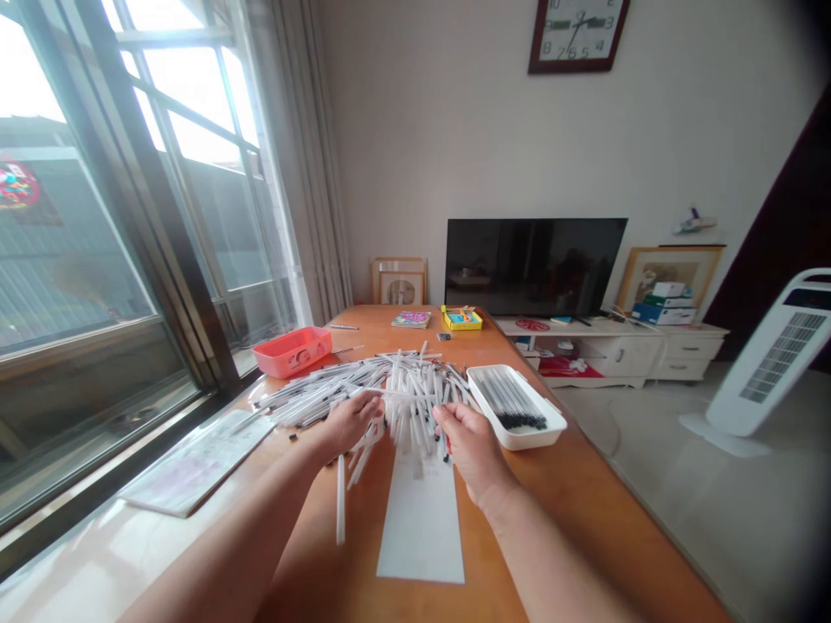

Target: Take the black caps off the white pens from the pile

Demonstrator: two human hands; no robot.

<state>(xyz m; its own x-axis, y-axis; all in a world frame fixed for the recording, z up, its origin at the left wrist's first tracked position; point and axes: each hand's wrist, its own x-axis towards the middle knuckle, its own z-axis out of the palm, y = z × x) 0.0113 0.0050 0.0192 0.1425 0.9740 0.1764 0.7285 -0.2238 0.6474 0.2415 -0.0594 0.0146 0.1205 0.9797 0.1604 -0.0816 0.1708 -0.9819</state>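
A translucent white pen tube (410, 397) spans the gap between my two hands, above a heap of similar tubes (415, 368). Its left end is pinched by my left hand (354, 424), fingers closed. At the other end, my right hand (473, 446) has thumb and forefinger pressed together on it. Many tubes in the heap have black ends. Beneath the heap a white sheet (421, 528) runs towards me. To the right of my right hand, a white tray (557, 426) holds a row of clear tubes with black ends. One loose tube (341, 500) lies below my left hand.
A red plastic basket (292, 353) stands beyond the heap at left. A flat booklet (201, 467) lies by the window side. At the table's far end are a colourful book (411, 320) and a yellow box (462, 320). A tower fan (772, 372) stands at right.
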